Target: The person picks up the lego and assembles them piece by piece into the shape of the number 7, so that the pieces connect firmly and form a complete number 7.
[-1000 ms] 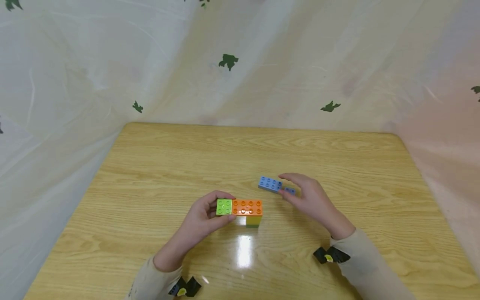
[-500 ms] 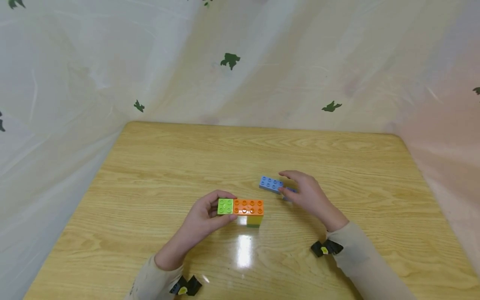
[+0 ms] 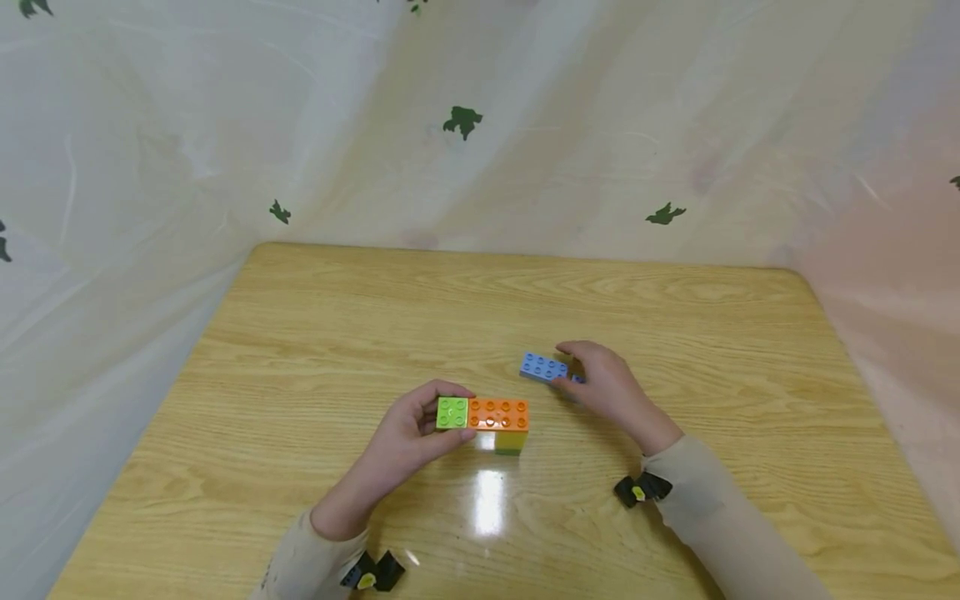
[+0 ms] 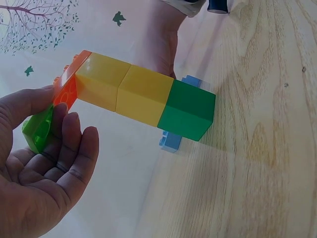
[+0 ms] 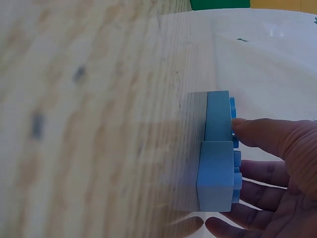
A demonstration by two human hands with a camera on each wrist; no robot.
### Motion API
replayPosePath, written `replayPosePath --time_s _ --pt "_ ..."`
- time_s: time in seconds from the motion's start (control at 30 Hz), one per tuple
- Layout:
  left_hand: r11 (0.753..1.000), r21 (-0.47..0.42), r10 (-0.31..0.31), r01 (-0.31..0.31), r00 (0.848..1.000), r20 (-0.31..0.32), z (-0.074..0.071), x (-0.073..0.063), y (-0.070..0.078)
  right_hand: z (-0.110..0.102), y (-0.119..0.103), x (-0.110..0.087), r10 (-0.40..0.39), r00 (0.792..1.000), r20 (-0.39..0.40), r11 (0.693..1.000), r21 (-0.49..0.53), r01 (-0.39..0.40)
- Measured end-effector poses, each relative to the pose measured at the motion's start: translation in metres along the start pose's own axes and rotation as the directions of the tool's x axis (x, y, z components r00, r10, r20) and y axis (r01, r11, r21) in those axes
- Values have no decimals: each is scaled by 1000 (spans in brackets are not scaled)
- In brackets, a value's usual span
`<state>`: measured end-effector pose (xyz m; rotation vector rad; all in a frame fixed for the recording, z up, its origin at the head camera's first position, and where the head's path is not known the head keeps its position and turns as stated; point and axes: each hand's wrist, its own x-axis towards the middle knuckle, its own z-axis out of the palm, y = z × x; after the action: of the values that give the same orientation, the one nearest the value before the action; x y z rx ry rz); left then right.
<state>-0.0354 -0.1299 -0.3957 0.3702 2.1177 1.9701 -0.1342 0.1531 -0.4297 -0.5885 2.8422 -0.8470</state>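
My left hand (image 3: 397,437) holds a stack of toy building bricks by its lime-green brick (image 3: 452,412), thumb and fingers on either side. An orange brick (image 3: 498,413) adjoins it. In the left wrist view, yellow bricks (image 4: 141,94) and a dark green brick (image 4: 187,110) continue below the orange one. My right hand (image 3: 611,392) is over the right end of the blue bricks, which lie on the table. One blue brick (image 3: 542,367) shows its studs; the other (image 5: 215,176) is mostly hidden in the head view. In the right wrist view, the thumb touches a stud; the other fingers extend loosely behind.
The wooden table (image 3: 360,317) has rounded far corners. A pale curtain (image 3: 555,167) with dark leaf and bird shapes hangs behind it and along both sides. Black devices (image 3: 372,572) are strapped to both wrists.
My right hand has shifted slightly left over the blue bricks, covering more of the smaller-looking one, which now sits close against the other. The left hand keeps its hold on the stack, almost unmoved.
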Motion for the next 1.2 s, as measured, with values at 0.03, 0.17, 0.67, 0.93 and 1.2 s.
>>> replayPosePath --time_s 0.03,0.17,0.67,0.93,1.2 --pt "1000 0 2 -2 1000 -1 0 0 0 0 0 1 4 1000 4 1000 -8 -4" --pt "1000 -1 2 -2 1000 -3 0 0 1 0 0 3 13 1000 19 999 -47 -12" --pt "1000 -10 10 -10 1000 -4 2 2 -1 1 -1 3 12 999 52 994 -111 -7" --pt "1000 0 2 -2 1000 -15 2 1 -1 -2 -4 -1 15 1000 25 999 -30 -14" --pt "1000 -6 0 0 1000 -21 2 1 0 -9 -14 -10 -63 996 -63 997 33 66"
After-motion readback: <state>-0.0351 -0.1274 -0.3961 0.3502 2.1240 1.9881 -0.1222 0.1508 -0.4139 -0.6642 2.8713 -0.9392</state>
